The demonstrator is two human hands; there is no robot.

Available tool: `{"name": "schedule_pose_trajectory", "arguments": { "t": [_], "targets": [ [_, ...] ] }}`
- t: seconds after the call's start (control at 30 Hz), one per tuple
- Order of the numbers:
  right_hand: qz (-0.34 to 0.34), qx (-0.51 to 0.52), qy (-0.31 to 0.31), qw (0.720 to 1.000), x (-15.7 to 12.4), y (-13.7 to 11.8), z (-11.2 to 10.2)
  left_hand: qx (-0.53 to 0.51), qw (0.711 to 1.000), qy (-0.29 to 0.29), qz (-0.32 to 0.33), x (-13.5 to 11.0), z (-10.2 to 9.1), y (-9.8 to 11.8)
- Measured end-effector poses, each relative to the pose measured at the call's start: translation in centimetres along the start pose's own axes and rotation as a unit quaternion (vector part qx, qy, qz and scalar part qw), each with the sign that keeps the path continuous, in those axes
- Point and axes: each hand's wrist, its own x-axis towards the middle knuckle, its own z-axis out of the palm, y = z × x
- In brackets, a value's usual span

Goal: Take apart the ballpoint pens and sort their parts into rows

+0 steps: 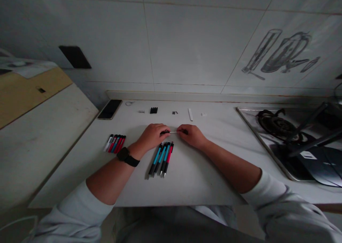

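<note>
My left hand [151,136], with a black watch on its wrist, is closed around a black pen part [165,132]. A thin white pen refill [173,132] spans the gap between my two hands. My right hand [192,136] pinches the refill's other end; something dark shows among its fingers, mostly hidden. Just below my left fingers lie several assembled pens [160,159], blue and red with black grips, side by side. Left of my wrist is a row of coloured pen barrels [114,143] with black ends, in white, red and blue.
Along the back of the white counter [181,193] lie small springs [141,111], black grips [154,110], tiny dark pieces [175,112], white sticks [190,114] and small white bits [203,114]. A phone [110,109] is at back left; a gas stove [278,125] stands right.
</note>
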Motion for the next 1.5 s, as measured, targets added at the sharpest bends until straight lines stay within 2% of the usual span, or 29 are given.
{"name": "schedule_pose_trajectory", "arguments": {
  "t": [0.17,0.33,0.53,0.63,0.77,0.9,1.07,1.17,1.27,1.37,1.43,1.5],
  "targets": [
    [0.051,0.023,0.056,0.997,0.4,1.3,-0.3,0.015,0.998,0.036,-0.038,0.0,-0.6,0.1],
    [0.095,0.087,0.047,0.991,0.6,1.9,-0.4,0.010,0.997,0.060,-0.050,-0.1,-0.6,-0.3],
    [0.106,0.148,0.048,0.982,0.7,1.7,-0.4,0.011,0.997,0.061,-0.052,-0.1,-0.6,-0.1],
    [0.108,0.224,0.071,0.966,0.9,1.6,-0.4,0.006,0.997,0.059,-0.055,0.0,-0.8,0.2],
    [0.119,0.331,0.123,0.928,1.0,1.3,-0.7,0.003,0.997,0.057,-0.060,0.0,-0.7,0.2],
    [0.119,0.364,0.167,0.909,1.4,1.2,-2.5,0.000,0.997,0.046,-0.062,-0.1,-0.3,0.1],
    [0.088,0.295,0.255,0.917,3.7,2.5,-7.2,-0.006,0.997,0.028,-0.075,-0.1,-0.2,0.2],
    [0.122,0.241,0.260,0.927,5.9,4.1,-9.8,-0.007,0.997,0.020,-0.077,-0.1,-0.1,0.2],
    [0.170,0.180,0.231,0.941,8.1,5.8,-10.8,-0.006,0.997,0.022,-0.072,-0.1,0.0,0.0],
    [0.214,0.017,0.167,0.962,10.0,7.3,-10.4,-0.009,0.997,0.025,-0.069,-0.1,0.1,-0.1],
    [0.233,-0.120,0.104,0.959,11.0,7.9,-9.9,-0.010,0.997,0.024,-0.070,-0.1,0.2,-0.1],
    [0.242,-0.234,0.046,0.940,11.8,8.4,-9.3,-0.010,0.997,0.021,-0.071,-0.1,0.2,-0.2]
  ]
}}
